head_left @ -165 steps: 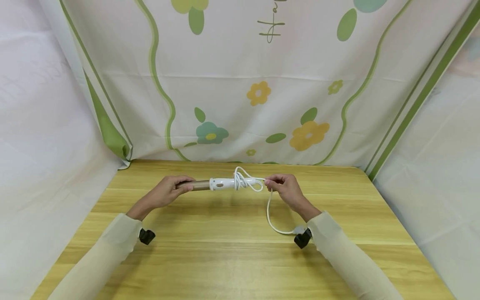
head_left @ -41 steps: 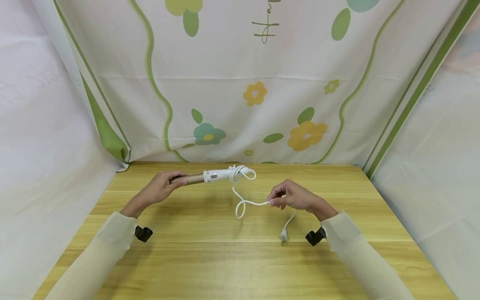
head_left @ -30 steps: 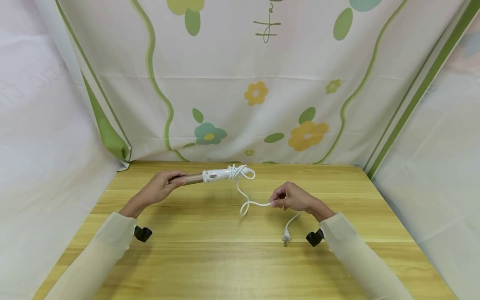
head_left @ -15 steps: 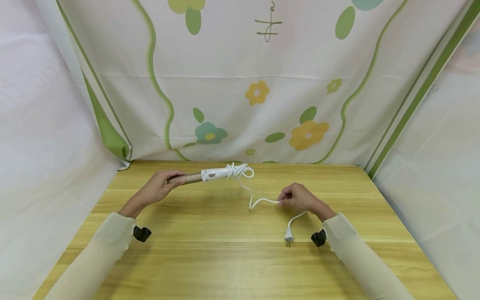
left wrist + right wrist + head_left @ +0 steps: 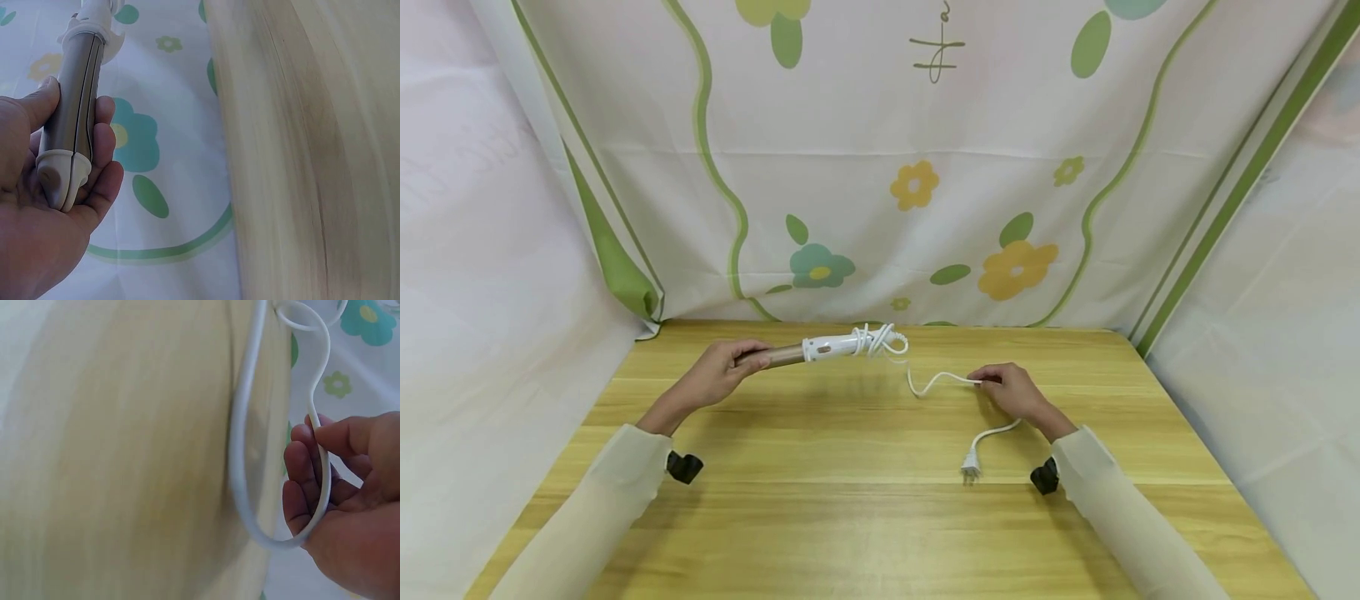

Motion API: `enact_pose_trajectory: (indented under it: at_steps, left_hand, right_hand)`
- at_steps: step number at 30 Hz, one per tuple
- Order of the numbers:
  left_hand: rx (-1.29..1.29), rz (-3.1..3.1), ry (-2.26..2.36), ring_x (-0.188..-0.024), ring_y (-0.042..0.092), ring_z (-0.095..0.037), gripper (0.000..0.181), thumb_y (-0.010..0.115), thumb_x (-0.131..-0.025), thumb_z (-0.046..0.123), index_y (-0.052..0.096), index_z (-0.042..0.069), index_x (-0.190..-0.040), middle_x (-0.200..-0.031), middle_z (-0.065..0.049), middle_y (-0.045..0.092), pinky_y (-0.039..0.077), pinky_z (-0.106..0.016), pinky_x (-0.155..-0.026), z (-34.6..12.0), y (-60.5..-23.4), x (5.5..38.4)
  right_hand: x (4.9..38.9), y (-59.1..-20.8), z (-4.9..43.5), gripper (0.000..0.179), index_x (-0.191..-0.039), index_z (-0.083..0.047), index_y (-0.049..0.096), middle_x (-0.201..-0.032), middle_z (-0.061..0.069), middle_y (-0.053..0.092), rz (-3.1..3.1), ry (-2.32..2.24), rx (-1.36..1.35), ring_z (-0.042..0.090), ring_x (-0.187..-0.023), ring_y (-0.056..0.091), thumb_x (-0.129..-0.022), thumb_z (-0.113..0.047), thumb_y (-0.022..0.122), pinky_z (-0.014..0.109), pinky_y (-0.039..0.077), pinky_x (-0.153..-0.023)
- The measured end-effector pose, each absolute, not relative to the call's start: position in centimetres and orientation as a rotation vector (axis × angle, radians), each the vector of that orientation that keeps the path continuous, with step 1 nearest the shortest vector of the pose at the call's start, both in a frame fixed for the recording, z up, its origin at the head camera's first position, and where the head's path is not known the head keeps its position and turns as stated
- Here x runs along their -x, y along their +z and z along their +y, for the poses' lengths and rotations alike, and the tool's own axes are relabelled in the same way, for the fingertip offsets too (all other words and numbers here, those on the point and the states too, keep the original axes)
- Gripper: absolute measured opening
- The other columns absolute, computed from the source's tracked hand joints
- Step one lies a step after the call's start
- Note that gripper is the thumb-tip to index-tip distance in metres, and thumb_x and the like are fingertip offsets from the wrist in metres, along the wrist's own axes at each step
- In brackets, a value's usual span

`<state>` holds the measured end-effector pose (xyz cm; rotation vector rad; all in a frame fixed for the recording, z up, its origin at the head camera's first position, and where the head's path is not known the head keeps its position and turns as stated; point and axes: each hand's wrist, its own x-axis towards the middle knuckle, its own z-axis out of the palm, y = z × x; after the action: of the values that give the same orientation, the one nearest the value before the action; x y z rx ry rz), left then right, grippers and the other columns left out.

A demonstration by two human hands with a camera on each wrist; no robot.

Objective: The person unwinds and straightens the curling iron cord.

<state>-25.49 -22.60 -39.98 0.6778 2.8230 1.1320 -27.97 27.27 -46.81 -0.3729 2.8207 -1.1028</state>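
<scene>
A curling iron with a white handle (image 5: 835, 346) and a bronze barrel (image 5: 70, 94) is held up over the table, tilted slightly. My left hand (image 5: 718, 377) grips it by the barrel, near the pale tip (image 5: 59, 175). Several turns of white power cord (image 5: 874, 339) wrap round the handle's end. From there a loose stretch runs right to my right hand (image 5: 1013, 393), which pinches the cord (image 5: 319, 447) between thumb and fingers. Below that hand the cord's tail curves down to a white two-prong plug (image 5: 971, 467).
Beneath both hands lies a wood-grain table (image 5: 820, 533). A white cloth curtain (image 5: 850, 217) printed with flowers hangs along the table's back edge, and white cloth walls stand at the left (image 5: 490, 317) and right (image 5: 1270, 350).
My right hand has drawn the cord away to the right and, lately, slightly up, so fewer turns stay on the handle. The plug has swung into view. My left hand has barely moved.
</scene>
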Motion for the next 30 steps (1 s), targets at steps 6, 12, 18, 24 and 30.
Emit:
enact_pose_trajectory:
  at_steps: [6, 12, 18, 24, 30]
  left_hand:
    - [-0.700, 2.813, 1.157, -0.085, 0.060, -0.015, 0.037, 0.053, -0.103, 0.028, 0.063, 0.003, -0.128, -0.111, -0.015, 0.069, 0.049, -0.029, -0.071, -22.5, -39.9, 25.5]
    - [-0.679, 2.805, 1.168, -0.086, 0.061, -0.015, 0.037, 0.053, -0.103, 0.031, 0.064, 0.005, -0.128, -0.112, -0.012, 0.069, 0.050, -0.029, -0.073, -22.5, -39.8, 25.5]
    - [-0.668, 2.801, 1.160, -0.088, 0.061, -0.018, 0.039, 0.053, -0.103, 0.032, 0.062, 0.005, -0.129, -0.113, -0.013, 0.069, 0.050, -0.031, -0.073, -22.5, -39.9, 25.6]
    - [-0.674, 2.811, 1.158, -0.088, 0.061, -0.018, 0.038, 0.053, -0.103, 0.032, 0.063, 0.006, -0.128, -0.112, -0.012, 0.069, 0.050, -0.031, -0.073, -22.4, -39.9, 25.7]
    - [-0.686, 2.810, 1.162, -0.087, 0.062, -0.016, 0.037, 0.054, -0.103, 0.031, 0.064, 0.005, -0.128, -0.111, -0.012, 0.070, 0.050, -0.030, -0.072, -22.3, -39.8, 25.6]
  right_hand:
    - [28.2, -47.8, 28.1, 0.021, -0.109, -0.006, 0.075, -0.114, 0.017, 0.070, 2.873, -1.079, 0.337, 0.030, -0.101, 0.065, -0.098, -0.004, 0.058, 0.041, 0.054, -0.081]
    - [28.3, -48.2, 28.6, 0.018, -0.106, -0.006, 0.076, -0.110, 0.017, 0.068, 2.878, -1.056, 0.277, 0.026, -0.094, 0.064, -0.096, -0.004, 0.060, 0.037, 0.053, -0.076]
    - [28.3, -48.2, 28.7, 0.018, -0.106, -0.006, 0.076, -0.106, 0.015, 0.069, 2.866, -1.077, 0.252, 0.023, -0.089, 0.063, -0.095, -0.004, 0.062, 0.033, 0.051, -0.072]
    - [28.2, -47.9, 28.3, 0.021, -0.114, -0.003, 0.072, -0.113, 0.017, 0.066, 2.868, -1.100, 0.298, 0.031, -0.101, 0.063, -0.094, -0.009, 0.065, 0.040, 0.053, -0.080]
    - [27.9, -47.3, 27.1, 0.033, -0.125, 0.000, 0.065, -0.120, 0.021, 0.061, 2.932, -1.062, 0.404, 0.039, -0.111, 0.060, -0.095, -0.012, 0.067, 0.051, 0.051, -0.089]
